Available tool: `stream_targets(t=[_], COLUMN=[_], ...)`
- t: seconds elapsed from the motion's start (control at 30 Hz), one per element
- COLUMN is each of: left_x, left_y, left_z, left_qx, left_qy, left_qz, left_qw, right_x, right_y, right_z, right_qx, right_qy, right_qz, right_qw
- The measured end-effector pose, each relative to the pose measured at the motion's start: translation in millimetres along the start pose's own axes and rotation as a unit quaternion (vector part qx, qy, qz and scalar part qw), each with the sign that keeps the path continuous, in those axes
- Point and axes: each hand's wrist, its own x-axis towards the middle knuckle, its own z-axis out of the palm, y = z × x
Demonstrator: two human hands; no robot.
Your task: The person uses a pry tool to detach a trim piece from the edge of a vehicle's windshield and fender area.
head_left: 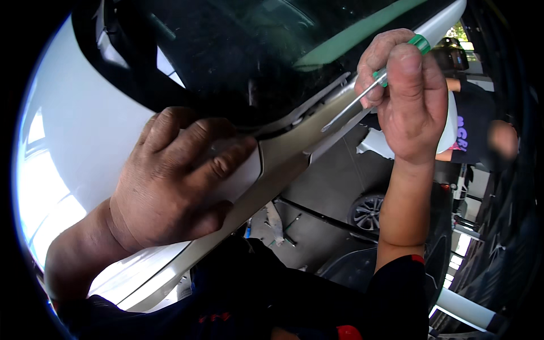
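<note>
We count one left hand point(170, 178), one right hand point(413, 105) (two altogether), one screwdriver point(382, 76), one windshield point(226, 51), one wheel point(368, 213), one other person point(480, 119).

The screwdriver handle point(420, 44) is green, its shaft point(352, 106) silver, the hood point(79, 96) white.

My right hand point(412, 96) covers the middle of the green screwdriver handle point(420, 43). My left hand point(164, 175) hides part of the hood point(90, 102); its index fingertip point(247, 146) is blurred. The upper edge crops the windshield point(226, 51). A person's head point(504, 141) is blurred. Small items point(274, 224) on the floor point(328, 170) are unidentifiable.
</note>
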Motion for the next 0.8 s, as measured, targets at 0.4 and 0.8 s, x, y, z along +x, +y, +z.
stream_targets(t=[0.4, 0.8], left_x=[24.2, 64.1], left_y=[-24.6, -41.1], left_z=[10.6, 19.9], left_qx=[-0.114, -0.280], left_qy=[-0.018, -0.041], left_qz=[-0.062, -0.117], left_qw=[0.991, 0.952], right_x=[9.7, 15.5], right_y=[37.8, 34.5], right_z=[4.3, 0.3], right_qx=[0.062, 0.082], right_qy=[-0.085, -0.128], right_qz=[-0.040, -0.010], right_qw=[0.994, 0.988])
